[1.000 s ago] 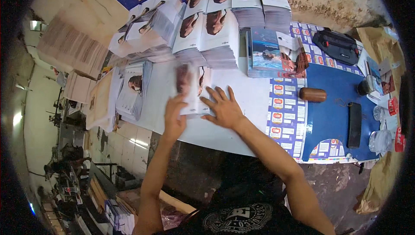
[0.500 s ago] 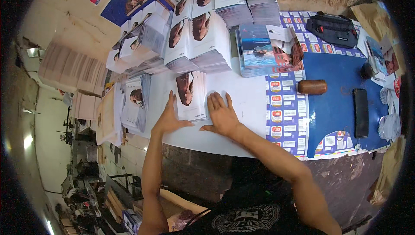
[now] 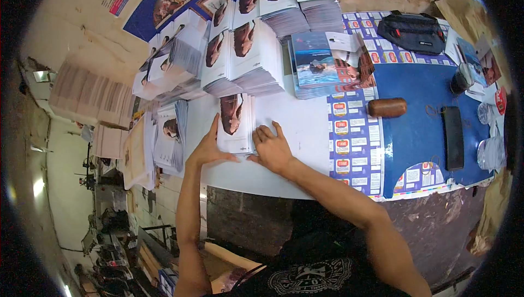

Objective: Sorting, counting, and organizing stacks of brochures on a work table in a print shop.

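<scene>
Both forearms come up from the lower edge and meet at a small stack of white printed leaflets with a brown picture on the cover [image 3: 236, 124], which lies flat on the white sheet-covered surface [image 3: 305, 128] near its front edge. The left hand [image 3: 207, 147] stands open along the stack's left side, fingers stretched straight and pointing away from the person, thumb spread out under the stack's near edge; it presses against the paper rather than gripping it. The right hand [image 3: 271, 147] lies palm down and flat, fingers spread a little, its fingertips touching the stack's right edge near the lower corner; it also closes on nothing. The stack's long axis runs away from the person, leaning slightly to the right, with the cover picture toward the far end. Just left of it lies a second fanned pile of the same white leaflets [image 3: 170, 140], and behind it taller piles of them [image 3: 240, 51] crowd the far side. To the right, well apart, a brown cylinder-shaped object [image 3: 387, 107] and a flat black rectangular object [image 3: 453, 137] rest on a blue printed sheet [image 3: 420, 89].
</scene>
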The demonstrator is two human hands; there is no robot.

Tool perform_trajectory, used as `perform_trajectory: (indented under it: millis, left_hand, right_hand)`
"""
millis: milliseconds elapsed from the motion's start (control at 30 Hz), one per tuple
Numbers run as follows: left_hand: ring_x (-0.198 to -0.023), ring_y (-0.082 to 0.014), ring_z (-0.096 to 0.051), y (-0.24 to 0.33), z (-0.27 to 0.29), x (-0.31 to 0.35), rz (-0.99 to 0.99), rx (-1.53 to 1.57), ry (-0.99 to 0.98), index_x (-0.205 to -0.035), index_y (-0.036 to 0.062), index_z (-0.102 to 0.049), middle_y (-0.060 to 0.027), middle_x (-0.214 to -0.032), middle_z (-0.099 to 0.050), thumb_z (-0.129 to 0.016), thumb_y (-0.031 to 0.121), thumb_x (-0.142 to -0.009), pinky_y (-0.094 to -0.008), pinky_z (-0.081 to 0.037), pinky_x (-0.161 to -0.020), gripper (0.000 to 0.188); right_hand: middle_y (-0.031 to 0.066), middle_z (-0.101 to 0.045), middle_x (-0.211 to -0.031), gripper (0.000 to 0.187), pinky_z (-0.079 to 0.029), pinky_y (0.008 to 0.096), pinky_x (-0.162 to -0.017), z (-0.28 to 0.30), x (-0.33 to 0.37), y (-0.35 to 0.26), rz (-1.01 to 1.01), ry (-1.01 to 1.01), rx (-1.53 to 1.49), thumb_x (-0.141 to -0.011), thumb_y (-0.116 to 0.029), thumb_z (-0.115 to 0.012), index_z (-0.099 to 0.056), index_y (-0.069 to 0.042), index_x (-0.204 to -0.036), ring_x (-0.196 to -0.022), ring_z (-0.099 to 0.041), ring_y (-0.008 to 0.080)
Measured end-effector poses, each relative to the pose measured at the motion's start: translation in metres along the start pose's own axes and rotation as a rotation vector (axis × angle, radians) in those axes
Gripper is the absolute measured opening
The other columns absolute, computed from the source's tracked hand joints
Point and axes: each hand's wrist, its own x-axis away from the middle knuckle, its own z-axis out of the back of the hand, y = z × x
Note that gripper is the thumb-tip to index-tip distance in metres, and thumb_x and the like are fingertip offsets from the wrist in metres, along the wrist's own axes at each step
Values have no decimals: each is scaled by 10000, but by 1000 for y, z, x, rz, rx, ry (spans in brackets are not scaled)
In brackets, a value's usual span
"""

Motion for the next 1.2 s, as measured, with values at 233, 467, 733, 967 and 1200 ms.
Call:
perform_trajectory:
  millis: [233, 467, 733, 967, 1200]
  left_hand:
    - [-1480, -294, -358, -33, 5, 11, 64, 268, 115, -1645, 99, -90, -185, -1628, -315, -688, 10, -814, -387, -318, -1185, 1027]
    - [-1362, -298, -488, -18, 11, 81, -163, 409, 692, -1582, 34, -293, -154, -1535, -445, -516, 152, -1035, -401, -414, -1124, 602]
    - [-1324, -296, -532, 98, -91, 83, -85, 983, 375, -1528, 77, -368, -174, -1473, -520, -420, 431, -1079, -501, -421, -1119, 574]
    - [-1196, -221, -599, 107, -188, 31, -33, 1142, 292, -1451, 10, -451, -144, -1327, -617, -576, 141, -1040, -364, -494, -1014, 449]
    - [-1119, -169, -635, 130, -202, 41, -130, 952, 323, -1408, -38, -482, -138, -1252, -669, -608, 7, -992, -298, -498, -974, 438]
  right_hand:
    - [131, -689, -1106, 623, -340, 536, -1091, 38, -5, 15, -53, 259, -234, -835, -520, -750, -671, 18, -1139, -1074, -615, 300]
    - [152, -548, -1442, 794, -288, 554, -1155, 111, -7, 113, -393, 707, 170, -754, -418, -841, -550, -24, -1379, -1366, -483, 313]
    - [144, -592, -1429, 530, -160, 572, -1230, 79, 60, 91, -156, 393, 182, -898, -218, -663, -576, -50, -1393, -1345, -536, 279]
    - [169, -600, -1354, 564, -312, 533, -1170, 106, 173, -22, -80, 249, -92, -808, -358, -815, -661, -73, -1269, -1298, -537, 353]
    - [224, -626, -1079, 633, -482, 493, -897, 152, 215, 37, -534, 604, 122, -764, -260, -869, -595, 38, -1251, -980, -593, 415]
